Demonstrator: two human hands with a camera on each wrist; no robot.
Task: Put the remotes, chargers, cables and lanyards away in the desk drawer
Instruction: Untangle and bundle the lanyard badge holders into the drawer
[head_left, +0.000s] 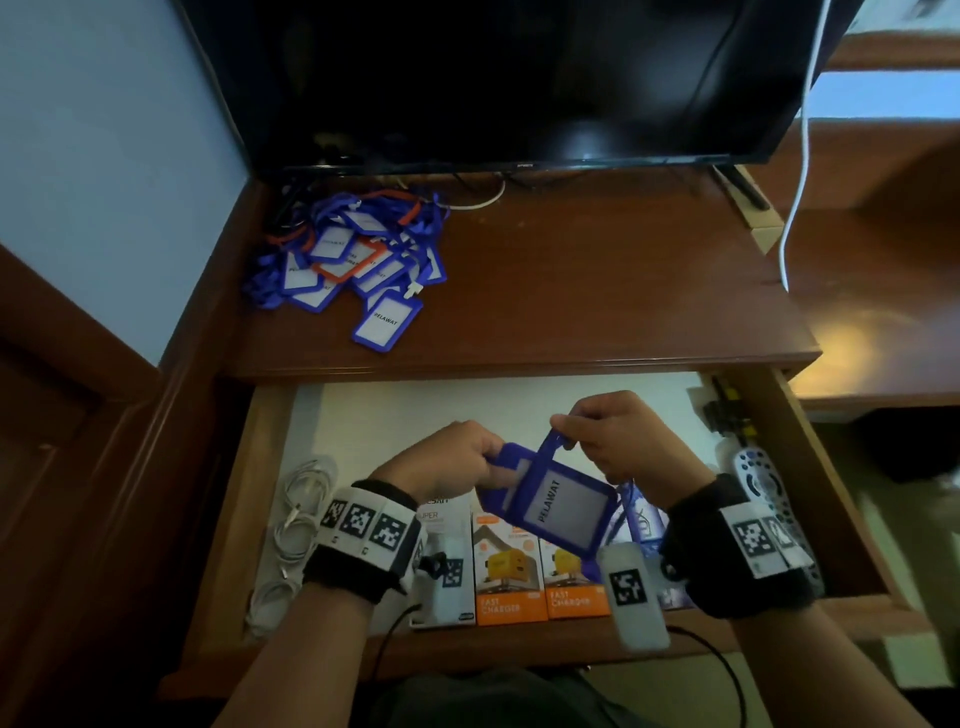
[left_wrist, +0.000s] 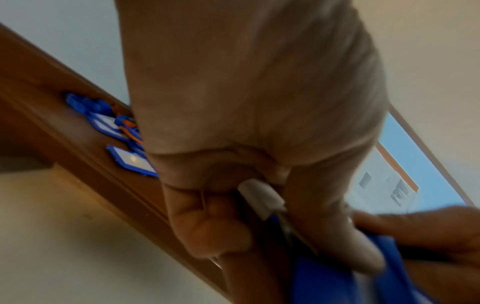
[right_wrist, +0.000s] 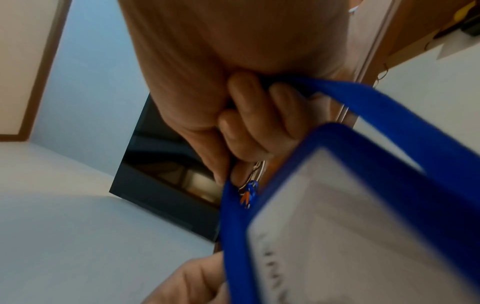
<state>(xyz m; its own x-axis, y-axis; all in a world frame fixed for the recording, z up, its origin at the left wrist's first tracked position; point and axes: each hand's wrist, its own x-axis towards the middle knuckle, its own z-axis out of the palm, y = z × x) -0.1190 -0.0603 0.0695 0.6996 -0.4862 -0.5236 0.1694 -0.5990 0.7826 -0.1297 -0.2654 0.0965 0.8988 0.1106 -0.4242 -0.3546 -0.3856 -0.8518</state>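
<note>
A: Over on the left, the left hand (head_left: 451, 457) has its grip pinching the near corner of a blue badge holder (head_left: 556, 506) marked PELAWAT, held above the open drawer (head_left: 270, 426).

B: And the right hand (head_left: 623, 441) pinches the blue strap (head_left: 555, 441) at the holder's top. Both grips are closed on the one lanyard, so it hangs in the air between them, not yet laid down.

A: To do this well, I'd say gather the strap against the holder first, so no loop trails over the drawer's front edge, then lay it flat in the bare stretch behind the boxes.

B: Agreed, and keep it off the boxes so the drawer shuts cleanly. Now the count, left to right.

A: White cables (head_left: 296, 525) coiled at the drawer's left, too tangled to count. Two orange fast-charger boxes (head_left: 511, 571) side by side, a white box beside them partly hidden.

B: One grey remote (head_left: 763, 480) at the drawer's right. Up on the desk (head_left: 597, 291), the lanyard pile (head_left: 353, 254) remains: mostly blue holders, at least one orange, overlapping too much for an exact number.
</note>
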